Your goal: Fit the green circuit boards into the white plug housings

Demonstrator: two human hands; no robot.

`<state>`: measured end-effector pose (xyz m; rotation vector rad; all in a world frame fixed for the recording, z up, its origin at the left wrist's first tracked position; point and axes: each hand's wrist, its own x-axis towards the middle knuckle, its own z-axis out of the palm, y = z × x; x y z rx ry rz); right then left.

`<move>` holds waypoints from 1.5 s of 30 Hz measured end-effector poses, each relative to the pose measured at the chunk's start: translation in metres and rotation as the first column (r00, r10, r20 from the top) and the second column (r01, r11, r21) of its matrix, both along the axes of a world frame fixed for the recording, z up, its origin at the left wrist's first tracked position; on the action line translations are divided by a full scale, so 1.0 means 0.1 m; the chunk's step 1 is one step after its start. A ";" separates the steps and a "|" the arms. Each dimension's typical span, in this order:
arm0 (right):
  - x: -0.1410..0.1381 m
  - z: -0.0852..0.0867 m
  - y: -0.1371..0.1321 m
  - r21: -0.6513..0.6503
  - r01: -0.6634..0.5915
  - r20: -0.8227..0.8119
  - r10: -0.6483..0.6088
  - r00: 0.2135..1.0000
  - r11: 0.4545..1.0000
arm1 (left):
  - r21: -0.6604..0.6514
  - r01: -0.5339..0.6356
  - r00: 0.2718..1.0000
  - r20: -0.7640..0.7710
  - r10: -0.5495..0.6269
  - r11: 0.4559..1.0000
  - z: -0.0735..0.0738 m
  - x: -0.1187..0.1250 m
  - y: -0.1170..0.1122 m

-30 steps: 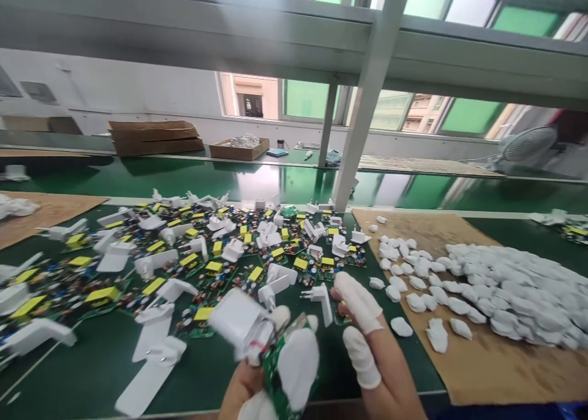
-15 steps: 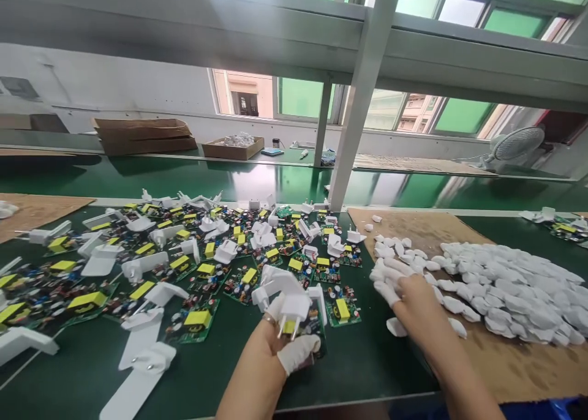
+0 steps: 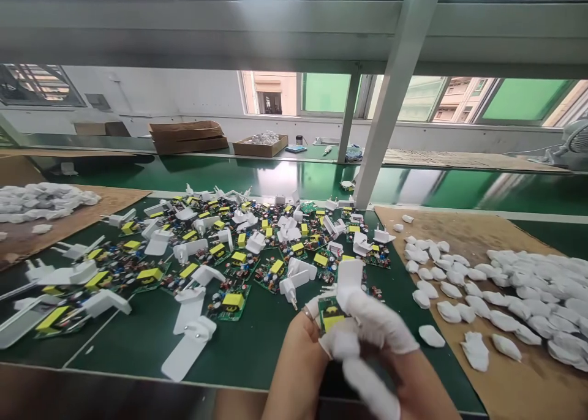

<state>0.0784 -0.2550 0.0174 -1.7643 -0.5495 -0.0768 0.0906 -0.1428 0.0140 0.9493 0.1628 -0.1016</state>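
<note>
My left hand (image 3: 312,346), with white covers on its fingers, is closed around a circuit board (image 3: 331,313) with a yellow block on it. A white plastic plug casing (image 3: 350,278) stands up beside the board. My right hand (image 3: 390,340), also with white-covered fingers, meets the left one, its fingertips pressed to the casing. Blur smears its lower finger, and whether a small white piece is between the hands I cannot tell. Left of the hands lie several similar boards (image 3: 232,303) with white plug casings (image 3: 188,349). On the right are many small white padded pieces (image 3: 500,319).
Brown cardboard sheets (image 3: 459,371) lie at the right and left of the green table (image 3: 248,352). A slanted grey post (image 3: 390,95) rises behind the boards to a shelf (image 3: 206,34). A shallow cardboard box (image 3: 260,149) stands at the back.
My right hand has left the white pieces and come across to the left hand. The board and casing have turned, so the prongs no longer show. The view has swung left.
</note>
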 end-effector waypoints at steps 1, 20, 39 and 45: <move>0.06 0.00 0.00 0.039 0.049 0.006 -0.049 0.999 0.998 | 0.035 -0.010 1.000 0.028 0.009 0.999 0.01 -0.02 -0.01; 0.16 -0.07 0.07 -0.373 0.274 0.544 -0.030 0.838 0.887 | 0.631 -0.351 0.933 0.171 0.317 0.692 -0.05 -0.18 -0.02; 0.09 -0.29 0.05 -0.283 0.323 0.494 -0.151 0.856 0.903 | 0.184 -0.363 0.928 0.160 0.336 0.914 -0.11 -0.01 0.17; 0.12 -0.24 0.03 -0.263 0.347 0.656 -0.096 0.748 0.900 | 0.485 -0.321 0.947 0.182 0.265 0.813 0.09 -0.17 0.23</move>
